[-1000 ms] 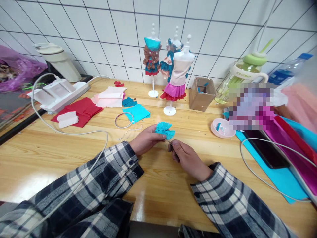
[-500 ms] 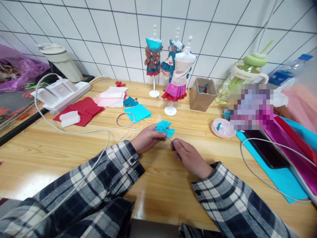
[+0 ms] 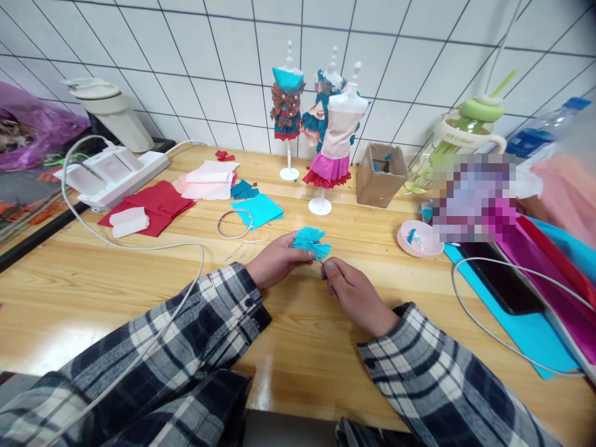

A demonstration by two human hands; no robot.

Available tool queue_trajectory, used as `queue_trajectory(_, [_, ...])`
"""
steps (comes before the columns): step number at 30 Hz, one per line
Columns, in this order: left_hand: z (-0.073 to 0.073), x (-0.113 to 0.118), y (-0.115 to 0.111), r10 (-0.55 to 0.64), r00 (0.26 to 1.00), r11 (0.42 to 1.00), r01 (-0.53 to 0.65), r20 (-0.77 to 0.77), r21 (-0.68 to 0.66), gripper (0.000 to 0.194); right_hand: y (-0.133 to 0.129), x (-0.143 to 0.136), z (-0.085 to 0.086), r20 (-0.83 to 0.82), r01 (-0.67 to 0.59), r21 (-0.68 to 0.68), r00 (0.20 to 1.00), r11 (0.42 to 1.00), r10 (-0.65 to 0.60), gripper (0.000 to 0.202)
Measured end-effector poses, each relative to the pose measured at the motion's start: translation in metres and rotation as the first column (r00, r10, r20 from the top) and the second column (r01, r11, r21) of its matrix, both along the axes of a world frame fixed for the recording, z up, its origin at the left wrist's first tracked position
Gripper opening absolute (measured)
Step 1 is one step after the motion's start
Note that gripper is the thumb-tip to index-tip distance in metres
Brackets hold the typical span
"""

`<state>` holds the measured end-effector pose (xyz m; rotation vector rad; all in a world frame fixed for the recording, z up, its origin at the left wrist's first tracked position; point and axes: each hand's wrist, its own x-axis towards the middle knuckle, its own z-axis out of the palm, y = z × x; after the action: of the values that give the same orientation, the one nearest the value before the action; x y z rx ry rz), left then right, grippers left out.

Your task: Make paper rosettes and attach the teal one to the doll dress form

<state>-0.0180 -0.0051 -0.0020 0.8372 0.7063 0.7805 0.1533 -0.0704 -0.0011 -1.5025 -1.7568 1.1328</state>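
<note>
Between the thumb and fingers of my left hand (image 3: 275, 261) is a pleated turquoise paper piece (image 3: 311, 241), gathered at its middle so the ends fan out. My right hand (image 3: 351, 287) is closed in a pinch just below and right of it. A thin strand, perhaps wire or thread, runs from the paper to the right fingertips; its kind is too fine to make out. Beyond the left hand lie a thin ring-shaped coil (image 3: 235, 223) and a folded turquoise sheet (image 3: 261, 211).
Small dress forms (image 3: 320, 162) in paper outfits stand by the tiled wall, beside a cardboard box (image 3: 382, 177). A pink bowl (image 3: 419, 239), a phone (image 3: 505, 282) and coloured sheets are on the right. Red paper (image 3: 161, 208) and a power strip (image 3: 114, 177) lie left; a white cable (image 3: 200, 267) crosses the left sleeve.
Both hands keep almost the same place and hold. The whole view has shifted very slightly, and the turquoise paper's fanned end reaches marginally farther right.
</note>
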Motion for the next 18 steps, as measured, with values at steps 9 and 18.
queue_trajectory(9, [-0.0012, -0.0014, 0.0016, 0.077, 0.996, 0.996, -0.075, 0.045, -0.046, 0.039, 0.0012, 0.0010, -0.0007, -0.039, 0.036, -0.045, 0.999, 0.998, -0.038, 0.041])
queue_trajectory(18, [-0.0028, -0.0002, 0.0003, 0.027, 0.999, 1.000, -0.028, 0.031, 0.010, 0.034, 0.0002, 0.0010, -0.0004, -0.065, -0.009, -0.039, 0.998, 0.999, 0.006, 0.042])
